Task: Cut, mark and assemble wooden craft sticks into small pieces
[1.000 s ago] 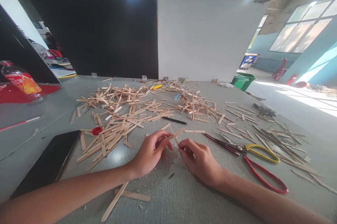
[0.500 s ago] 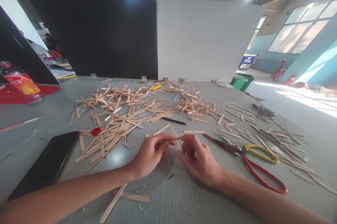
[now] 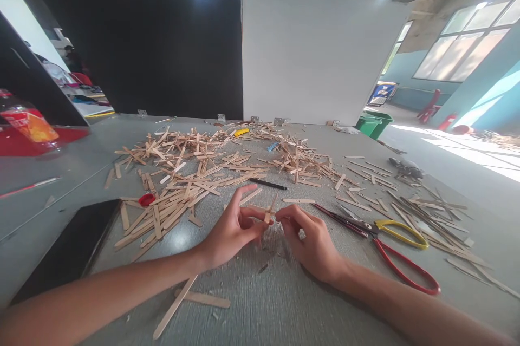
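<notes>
We pinch the light, stiff, brittle stick piece between left hand and right hand fingertips, gripping its ends to avoid snapping it.

The left hand now lifts its index finger clear, pointing up and away, where earlier it curled against the small stick piece. The right hand has closed in from a gap to meet the left at the piece, which now stands tilted between both sets of fingertips rather than lying flatter.
</notes>
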`<control>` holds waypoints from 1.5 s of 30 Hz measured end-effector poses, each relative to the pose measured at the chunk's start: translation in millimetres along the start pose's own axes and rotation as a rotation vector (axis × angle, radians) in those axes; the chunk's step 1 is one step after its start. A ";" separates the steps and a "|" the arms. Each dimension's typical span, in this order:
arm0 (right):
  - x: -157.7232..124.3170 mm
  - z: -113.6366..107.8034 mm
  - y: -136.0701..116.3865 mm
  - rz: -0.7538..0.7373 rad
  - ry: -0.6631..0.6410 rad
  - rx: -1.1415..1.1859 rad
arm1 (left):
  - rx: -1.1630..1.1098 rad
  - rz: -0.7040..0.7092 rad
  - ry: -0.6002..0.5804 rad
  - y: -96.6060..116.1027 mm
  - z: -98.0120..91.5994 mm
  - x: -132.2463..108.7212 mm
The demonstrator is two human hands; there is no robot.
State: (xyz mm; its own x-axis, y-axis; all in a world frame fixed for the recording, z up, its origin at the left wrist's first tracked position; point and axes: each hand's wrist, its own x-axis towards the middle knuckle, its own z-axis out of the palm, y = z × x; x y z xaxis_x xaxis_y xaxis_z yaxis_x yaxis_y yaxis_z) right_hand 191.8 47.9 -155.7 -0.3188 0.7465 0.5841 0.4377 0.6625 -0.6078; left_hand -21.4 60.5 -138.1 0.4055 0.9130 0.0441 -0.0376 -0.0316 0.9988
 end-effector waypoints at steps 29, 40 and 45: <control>12.8 -7.4 4.5 0.216 -0.184 0.224 | 0.104 -0.100 -0.213 -1.8 -0.5 -2.2; 5.8 -6.5 0.8 0.089 -0.155 0.149 | 0.101 -0.075 -0.223 -2.7 0.7 -5.1; 3.2 -6.8 1.8 0.054 -0.169 0.166 | 0.038 -0.050 -0.251 -2.9 1.4 -6.2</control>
State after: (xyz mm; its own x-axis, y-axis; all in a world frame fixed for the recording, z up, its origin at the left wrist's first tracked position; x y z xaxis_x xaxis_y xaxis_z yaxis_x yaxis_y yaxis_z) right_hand 197.3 51.0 -151.3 -0.4408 0.7714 0.4590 0.3184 0.6125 -0.7235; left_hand -22.5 54.4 -141.3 0.6202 0.7844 -0.0065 0.0209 -0.0082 0.9997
